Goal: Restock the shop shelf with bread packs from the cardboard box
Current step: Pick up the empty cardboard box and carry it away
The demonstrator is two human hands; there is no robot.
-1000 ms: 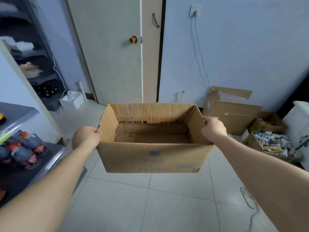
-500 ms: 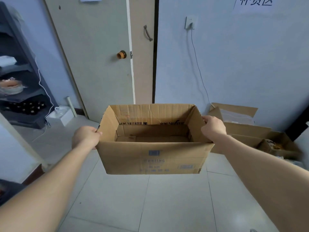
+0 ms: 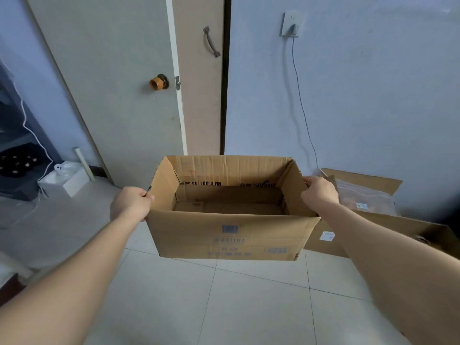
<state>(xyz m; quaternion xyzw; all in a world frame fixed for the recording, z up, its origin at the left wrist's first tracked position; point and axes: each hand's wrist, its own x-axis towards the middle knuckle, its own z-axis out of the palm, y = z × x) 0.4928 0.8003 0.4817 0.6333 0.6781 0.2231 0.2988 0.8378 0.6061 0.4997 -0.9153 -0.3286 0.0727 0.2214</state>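
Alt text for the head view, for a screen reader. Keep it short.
A person holds an open cardboard box above a tiled floor, left hand gripping its left wall and right hand its right wall; nothing shows inside it. Behind are a door and, at right, more cardboard boxes on the floor.

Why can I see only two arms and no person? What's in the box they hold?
The camera sits on the person's head and looks down, so you see only their own arms. There is no robot. The left hand and the right hand each grip a side of the open cardboard box, holding it up above the floor. The part of the bottom you can see is bare: no bread packs show. Behind it is a door; more boxes lie on the floor to the right.
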